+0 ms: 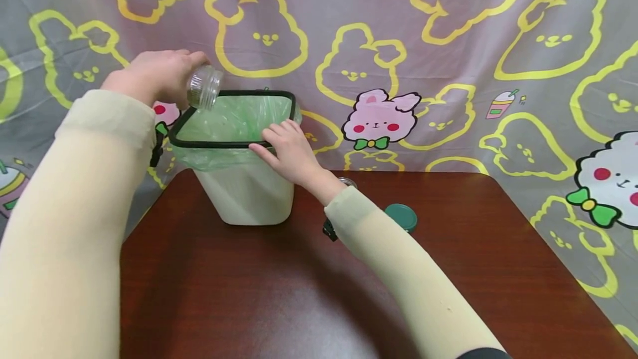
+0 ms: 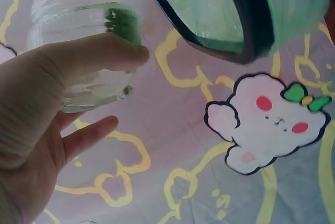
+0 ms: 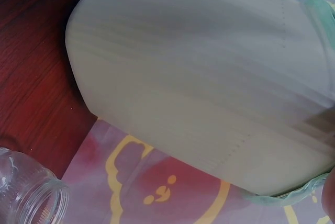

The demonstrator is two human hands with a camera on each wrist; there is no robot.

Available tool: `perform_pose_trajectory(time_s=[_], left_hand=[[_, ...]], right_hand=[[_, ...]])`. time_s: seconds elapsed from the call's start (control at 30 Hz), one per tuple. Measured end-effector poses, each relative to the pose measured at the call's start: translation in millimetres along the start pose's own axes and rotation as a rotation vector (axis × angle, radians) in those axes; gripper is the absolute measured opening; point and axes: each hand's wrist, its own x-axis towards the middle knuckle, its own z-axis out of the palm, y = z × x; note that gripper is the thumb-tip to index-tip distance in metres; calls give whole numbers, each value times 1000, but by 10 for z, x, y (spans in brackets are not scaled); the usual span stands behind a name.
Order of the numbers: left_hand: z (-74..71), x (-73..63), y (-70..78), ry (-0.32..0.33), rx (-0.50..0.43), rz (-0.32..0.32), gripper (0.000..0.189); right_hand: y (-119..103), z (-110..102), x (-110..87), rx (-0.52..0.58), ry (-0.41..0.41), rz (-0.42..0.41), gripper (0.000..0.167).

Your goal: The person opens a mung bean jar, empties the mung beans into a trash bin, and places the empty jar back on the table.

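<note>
My left hand grips a clear glass jar, tilted with its threaded mouth toward the bin's opening. A dark green patch and a small green bit show on the jar in the left wrist view. Below and to the right stands a white trash bin with a black rim frame and a pale green liner bag. My right hand holds the bin's rim at its near right corner, fingers bent over the edge and thumb along the front. In the right wrist view that hand is mostly out of frame.
The bin stands on a dark red-brown table. A round green lid lies to the right of my right forearm. Another open glass jar is beside the bin, largely hidden by my wrist in the head view. A patterned cloth hangs behind.
</note>
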Motion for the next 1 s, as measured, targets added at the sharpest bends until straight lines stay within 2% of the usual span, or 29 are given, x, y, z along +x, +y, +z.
perform_pose_trajectory(time_s=[0.23,0.53,0.83,1.0], left_hand=[[1,10,17,-5,26,8,93],[4,4,12,45,40,26,92],[22,-2,11,38,16,14,92],[5,-6,4,63,7,21,93]], right_hand=[[5,4,-1,-5,-3,-2,33],[19,8,4,-16,-7,-1,32],[16,8,8,-8,-5,2,33],[18,4,2,-10,-5,3,32]])
